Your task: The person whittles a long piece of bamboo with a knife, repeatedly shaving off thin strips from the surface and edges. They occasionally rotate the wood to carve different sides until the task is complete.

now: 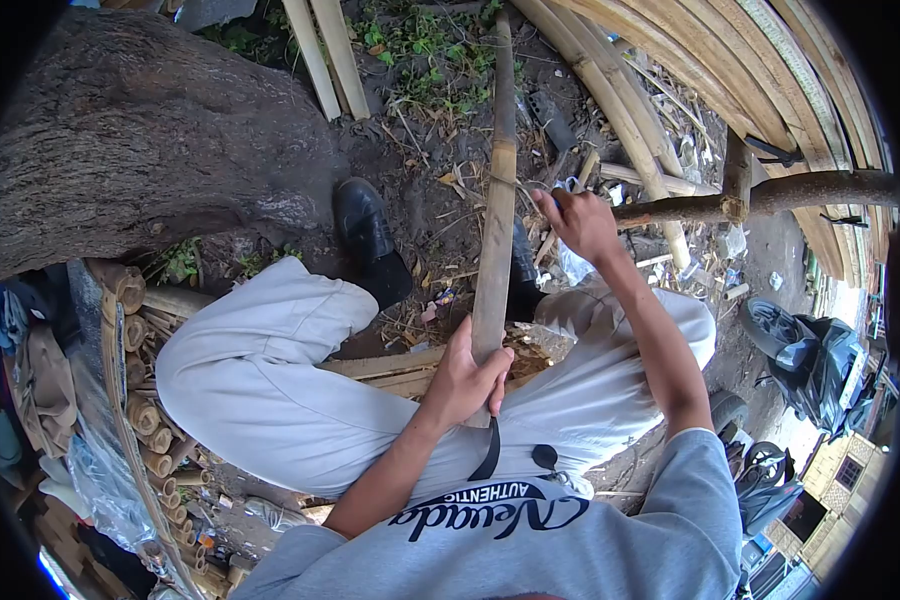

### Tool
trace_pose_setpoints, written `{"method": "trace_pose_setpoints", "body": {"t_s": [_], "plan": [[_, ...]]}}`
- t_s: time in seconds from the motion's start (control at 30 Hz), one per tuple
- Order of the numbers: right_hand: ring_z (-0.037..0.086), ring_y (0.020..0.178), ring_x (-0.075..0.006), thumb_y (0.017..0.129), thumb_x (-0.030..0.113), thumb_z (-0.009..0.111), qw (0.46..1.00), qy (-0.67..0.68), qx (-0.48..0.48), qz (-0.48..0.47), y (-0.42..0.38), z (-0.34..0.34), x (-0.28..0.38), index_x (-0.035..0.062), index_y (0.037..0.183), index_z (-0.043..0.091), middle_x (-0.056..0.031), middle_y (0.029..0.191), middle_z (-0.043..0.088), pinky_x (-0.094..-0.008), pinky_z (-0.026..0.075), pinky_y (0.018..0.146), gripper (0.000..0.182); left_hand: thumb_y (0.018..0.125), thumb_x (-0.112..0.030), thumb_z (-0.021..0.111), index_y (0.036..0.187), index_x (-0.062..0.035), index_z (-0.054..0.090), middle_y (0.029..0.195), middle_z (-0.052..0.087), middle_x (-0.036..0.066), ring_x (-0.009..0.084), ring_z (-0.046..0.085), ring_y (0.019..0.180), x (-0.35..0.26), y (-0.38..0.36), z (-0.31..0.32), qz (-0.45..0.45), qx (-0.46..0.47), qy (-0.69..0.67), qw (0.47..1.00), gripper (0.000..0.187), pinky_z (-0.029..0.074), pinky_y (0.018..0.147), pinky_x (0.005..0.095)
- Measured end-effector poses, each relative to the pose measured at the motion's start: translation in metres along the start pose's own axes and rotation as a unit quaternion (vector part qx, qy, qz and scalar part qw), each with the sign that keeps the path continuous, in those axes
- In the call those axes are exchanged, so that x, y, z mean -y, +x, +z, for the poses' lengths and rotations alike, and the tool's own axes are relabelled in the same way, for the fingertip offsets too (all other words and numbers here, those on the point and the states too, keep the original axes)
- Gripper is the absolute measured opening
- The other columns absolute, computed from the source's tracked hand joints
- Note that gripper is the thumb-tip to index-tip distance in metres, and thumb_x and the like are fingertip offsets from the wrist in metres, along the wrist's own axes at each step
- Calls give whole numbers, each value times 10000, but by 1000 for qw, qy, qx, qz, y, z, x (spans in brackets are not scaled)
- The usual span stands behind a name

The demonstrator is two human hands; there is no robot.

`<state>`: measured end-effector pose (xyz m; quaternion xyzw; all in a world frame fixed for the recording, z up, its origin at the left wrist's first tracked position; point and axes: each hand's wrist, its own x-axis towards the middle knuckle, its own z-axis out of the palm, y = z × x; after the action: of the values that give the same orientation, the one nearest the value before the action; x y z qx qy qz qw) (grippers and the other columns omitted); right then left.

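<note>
My left hand (460, 378) is closed around the near end of a long, flat bamboo strip (494, 245), which runs away from my lap between my legs. My right hand (582, 225) is closed with the thumb pointing toward the strip. In it is what looks like a knife (526, 187); its thin blade lies at the strip's right edge, and the fingers hide most of the handle. A black strap (487, 452) hangs below my left hand.
A thick tree trunk (150, 140) stands at the left, near my black shoe (362, 215). Bamboo poles (620, 105) and a wooden branch (770, 198) are at the right. Cut bamboo pieces (155, 438) are stacked lower left. A motorcycle (815, 365) stands far right.
</note>
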<state>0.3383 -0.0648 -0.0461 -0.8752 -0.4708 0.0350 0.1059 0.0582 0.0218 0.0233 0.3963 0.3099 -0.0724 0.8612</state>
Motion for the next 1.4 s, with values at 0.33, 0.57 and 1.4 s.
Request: {"method": "trace_pose_setpoints", "body": {"t_s": [0.33, 0.57, 1.4], "plan": [[582, 492, -375, 1002, 413, 579, 977, 104, 138, -123, -74, -46, 79, 57, 688, 606, -145, 515, 554, -465, 461, 506, 476, 963, -78, 565, 1340, 84, 328, 715, 556, 69, 128, 529, 407, 6, -2, -1, 2, -4, 56, 998, 474, 435, 362, 293], [611, 482, -373, 1009, 539, 507, 994, 23, 38, -96, -40, 5, 30, 71, 681, 621, -152, 497, 566, -463, 490, 470, 583, 965, -77, 563, 1476, 160, 130, 720, 561, 85, 124, 523, 413, 15, -5, -6, 12, -18, 86, 996, 711, 435, 367, 293], [556, 396, -308, 989, 520, 562, 984, 13, 91, -152, -74, -32, 95, 99, 657, 562, -92, 459, 530, -417, 433, 401, 536, 939, -137, 572, 1230, 101, 349, 882, 564, 368, 487, 608, 681, 40, 5, -16, 96, -76, 279, 952, 437, 472, 618, 551]]}}
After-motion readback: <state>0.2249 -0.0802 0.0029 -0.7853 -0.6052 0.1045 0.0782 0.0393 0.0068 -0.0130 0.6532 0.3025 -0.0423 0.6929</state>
